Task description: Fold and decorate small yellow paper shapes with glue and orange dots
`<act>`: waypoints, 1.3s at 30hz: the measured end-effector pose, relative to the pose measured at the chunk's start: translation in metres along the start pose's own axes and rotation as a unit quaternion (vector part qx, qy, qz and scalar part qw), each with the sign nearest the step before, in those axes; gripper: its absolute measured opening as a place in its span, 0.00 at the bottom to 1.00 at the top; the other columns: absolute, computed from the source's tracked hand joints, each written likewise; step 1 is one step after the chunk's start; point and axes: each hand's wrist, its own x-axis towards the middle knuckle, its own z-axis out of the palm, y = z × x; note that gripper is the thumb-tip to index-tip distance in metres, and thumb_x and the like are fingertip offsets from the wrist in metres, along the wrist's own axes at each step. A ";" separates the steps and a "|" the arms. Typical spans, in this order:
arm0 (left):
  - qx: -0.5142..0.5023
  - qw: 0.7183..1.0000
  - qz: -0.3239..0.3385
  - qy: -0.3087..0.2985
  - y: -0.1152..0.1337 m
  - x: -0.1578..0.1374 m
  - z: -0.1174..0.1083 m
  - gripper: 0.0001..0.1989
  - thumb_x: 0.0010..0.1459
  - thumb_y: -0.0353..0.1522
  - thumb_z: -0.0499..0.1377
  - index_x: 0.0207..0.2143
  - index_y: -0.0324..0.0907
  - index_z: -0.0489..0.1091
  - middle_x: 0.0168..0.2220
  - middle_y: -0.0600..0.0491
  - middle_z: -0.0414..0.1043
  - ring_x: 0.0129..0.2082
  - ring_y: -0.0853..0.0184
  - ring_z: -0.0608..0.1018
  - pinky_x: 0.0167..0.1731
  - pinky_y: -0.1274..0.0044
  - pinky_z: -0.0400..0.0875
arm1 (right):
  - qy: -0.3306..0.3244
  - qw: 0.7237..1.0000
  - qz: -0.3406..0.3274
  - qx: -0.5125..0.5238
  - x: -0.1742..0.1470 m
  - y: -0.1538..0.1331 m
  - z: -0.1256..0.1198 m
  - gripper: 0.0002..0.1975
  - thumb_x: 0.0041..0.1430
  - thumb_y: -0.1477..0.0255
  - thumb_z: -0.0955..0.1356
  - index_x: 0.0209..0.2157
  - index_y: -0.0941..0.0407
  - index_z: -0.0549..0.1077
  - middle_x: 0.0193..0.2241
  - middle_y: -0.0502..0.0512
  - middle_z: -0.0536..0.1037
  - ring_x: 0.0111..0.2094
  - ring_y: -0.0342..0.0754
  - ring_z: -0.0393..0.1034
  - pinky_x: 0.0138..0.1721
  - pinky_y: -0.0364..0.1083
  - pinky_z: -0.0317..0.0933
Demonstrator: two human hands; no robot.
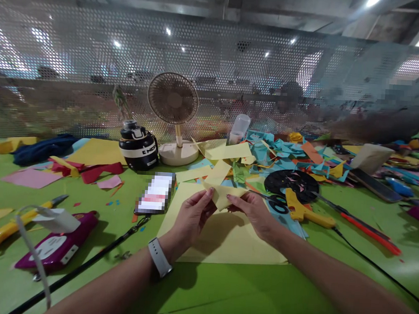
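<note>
A small folded piece of pale yellow paper (223,197) is held up between both hands. My left hand (196,213) pinches its left side, thumb on top. My right hand (250,210) grips the right side between thumb and fingers. Beneath them a large pale yellow sheet (221,245) lies flat on the green table, shaded by my hands. Dark-handled scissors (279,204) and a yellow glue gun (307,212) lie just right of my right hand. A phone (155,193) with a lit screen lies left of the sheet.
A fan (173,99), a black jug (138,148) and heaped paper scraps (281,149) stand along the back. Left are a purple power strip (60,242) with a white plug and a yellow-handled cutter (17,228). A red-handled tool (370,233) lies right. Cords cross both sides.
</note>
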 end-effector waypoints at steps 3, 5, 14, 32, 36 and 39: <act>0.000 1.000 0.002 -0.004 -0.001 0.000 0.000 0.15 0.37 0.34 0.73 0.28 0.39 0.75 0.26 0.55 0.76 0.24 0.75 0.76 0.27 0.85 0.71 | 0.010 1.000 0.000 -0.013 0.000 0.000 0.000 0.17 0.38 0.60 0.77 0.24 0.60 0.76 0.19 0.51 0.76 0.18 0.40 0.66 0.22 0.41 0.57; -0.005 1.000 0.003 -0.002 -0.001 0.000 0.000 0.14 0.37 0.34 0.73 0.27 0.39 0.75 0.25 0.55 0.76 0.24 0.75 0.76 0.26 0.85 0.71 | 0.022 0.999 -0.007 -0.032 0.000 0.000 0.000 0.18 0.38 0.60 0.77 0.23 0.60 0.76 0.19 0.51 0.76 0.19 0.39 0.65 0.23 0.41 0.56; 0.026 1.000 0.003 0.017 0.002 0.000 -0.003 0.16 0.38 0.35 0.73 0.28 0.39 0.73 0.25 0.57 0.74 0.24 0.75 0.75 0.26 0.84 0.71 | 0.028 0.995 -0.037 -0.086 0.001 0.000 -0.002 0.19 0.38 0.58 0.76 0.18 0.61 0.76 0.17 0.52 0.75 0.18 0.39 0.64 0.23 0.41 0.55; 0.278 0.955 -0.049 -0.090 0.006 -0.010 -0.001 0.15 0.47 0.38 0.68 0.31 0.38 0.70 0.30 0.48 0.79 0.28 0.65 0.80 0.32 0.75 0.74 | 0.025 0.992 -0.062 -0.109 0.006 0.005 -0.004 0.18 0.40 0.59 0.75 0.19 0.60 0.73 0.16 0.49 0.72 0.18 0.37 0.58 0.22 0.40 0.51; 0.251 0.962 -0.078 -0.066 0.005 -0.010 0.000 0.15 0.44 0.36 0.70 0.28 0.36 0.71 0.28 0.48 0.79 0.25 0.68 0.79 0.31 0.76 0.74 | 0.021 0.992 -0.058 -0.107 0.006 0.005 -0.004 0.18 0.40 0.59 0.75 0.18 0.60 0.72 0.16 0.48 0.71 0.18 0.37 0.58 0.21 0.41 0.50; 0.222 0.969 -0.096 -0.049 0.004 -0.009 -0.001 0.15 0.41 0.36 0.71 0.27 0.36 0.71 0.25 0.49 0.78 0.23 0.68 0.79 0.28 0.78 0.74 | 0.018 0.993 -0.060 -0.097 0.007 0.005 -0.005 0.17 0.39 0.60 0.76 0.18 0.59 0.72 0.15 0.46 0.70 0.17 0.37 0.58 0.21 0.41 0.50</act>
